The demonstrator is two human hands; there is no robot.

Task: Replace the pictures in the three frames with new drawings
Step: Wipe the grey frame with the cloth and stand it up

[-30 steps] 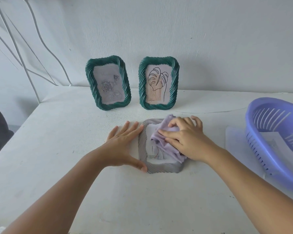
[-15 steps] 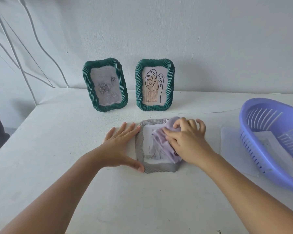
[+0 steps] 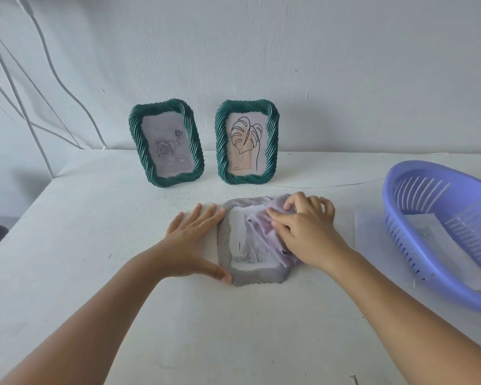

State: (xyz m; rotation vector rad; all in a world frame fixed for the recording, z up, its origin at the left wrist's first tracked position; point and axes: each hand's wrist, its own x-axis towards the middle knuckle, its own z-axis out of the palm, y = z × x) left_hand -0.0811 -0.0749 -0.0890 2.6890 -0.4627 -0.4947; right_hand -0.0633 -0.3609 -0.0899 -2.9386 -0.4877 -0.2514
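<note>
A grey ribbed frame (image 3: 225, 240) lies flat on the white table (image 3: 95, 245), a line drawing showing under its glass. My left hand (image 3: 190, 241) presses flat against the frame's left edge, thumb at its near corner. My right hand (image 3: 307, 233) holds a lilac cloth (image 3: 264, 227) down on the right part of the glass. Two green twisted frames stand against the wall: the left green frame (image 3: 165, 143) shows a grey rose picture, the right green frame (image 3: 246, 141) a leaf line drawing.
A purple slotted basket (image 3: 439, 232) sits at the right with paper sheets inside. A clear plastic sheet (image 3: 372, 234) lies between it and the grey frame. White cables (image 3: 25, 107) run down the wall at the left. The table's left edge drops off nearby.
My right hand has slid the cloth across the glass, toward the frame's far right corner. My left hand has stayed on the frame's left edge.
</note>
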